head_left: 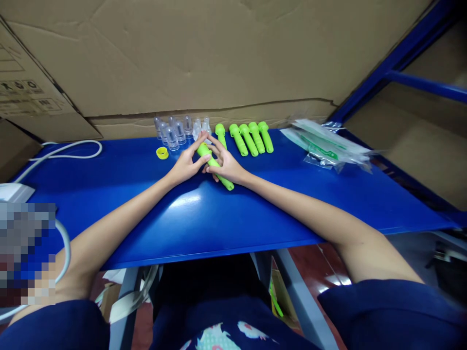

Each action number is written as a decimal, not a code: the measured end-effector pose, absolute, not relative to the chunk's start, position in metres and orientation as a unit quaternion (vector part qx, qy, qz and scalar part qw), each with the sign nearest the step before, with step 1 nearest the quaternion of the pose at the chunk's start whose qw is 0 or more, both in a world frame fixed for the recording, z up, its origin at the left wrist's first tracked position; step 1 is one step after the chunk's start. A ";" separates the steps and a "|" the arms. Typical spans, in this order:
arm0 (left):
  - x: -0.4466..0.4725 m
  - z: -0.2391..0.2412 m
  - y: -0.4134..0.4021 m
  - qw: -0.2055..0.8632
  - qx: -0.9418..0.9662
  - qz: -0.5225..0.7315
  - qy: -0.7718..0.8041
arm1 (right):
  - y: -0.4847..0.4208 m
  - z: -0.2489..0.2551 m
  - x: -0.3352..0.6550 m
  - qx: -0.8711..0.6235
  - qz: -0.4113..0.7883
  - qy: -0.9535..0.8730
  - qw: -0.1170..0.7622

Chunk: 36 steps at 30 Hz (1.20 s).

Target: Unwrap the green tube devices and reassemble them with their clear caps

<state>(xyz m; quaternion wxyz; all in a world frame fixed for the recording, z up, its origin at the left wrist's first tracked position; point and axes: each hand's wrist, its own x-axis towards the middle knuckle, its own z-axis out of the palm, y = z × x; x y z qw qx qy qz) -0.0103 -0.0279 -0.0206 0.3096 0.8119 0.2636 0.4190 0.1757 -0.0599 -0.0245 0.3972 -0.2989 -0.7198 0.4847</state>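
Note:
Both hands hold one bright green flashlight-shaped tube [225, 182] above the middle of the blue table. My left hand [187, 163] grips its upper end, the thumb lying along the side. Around the middle of the tube my right hand [228, 165] is closed, and its narrow tail sticks out toward me. The fingertips of both hands meet at the tube's head, which they partly hide. Left of my left hand lies a yellow ring [162, 153]. Behind it stand several clear plastic domed caps [171, 137].
Several more green tubes [251, 138] lie in a row at the back. Plastic bags with green print [324, 146] lie at the right. A white cable [78, 149] and a white device [16, 192] are at the left. Cardboard [204, 58] walls the back.

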 end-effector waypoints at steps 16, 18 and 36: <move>-0.005 -0.029 -0.025 0.410 0.715 0.492 0.280 | -0.063 -0.023 0.174 -0.339 0.405 -0.738 0.421; -0.005 -0.028 -0.024 0.416 0.709 0.496 0.280 | -0.063 -0.022 0.174 -0.336 0.415 -0.731 0.425; -0.006 -0.020 -0.030 0.305 0.715 0.522 0.351 | -0.057 -0.024 0.179 -0.353 0.379 -0.758 0.395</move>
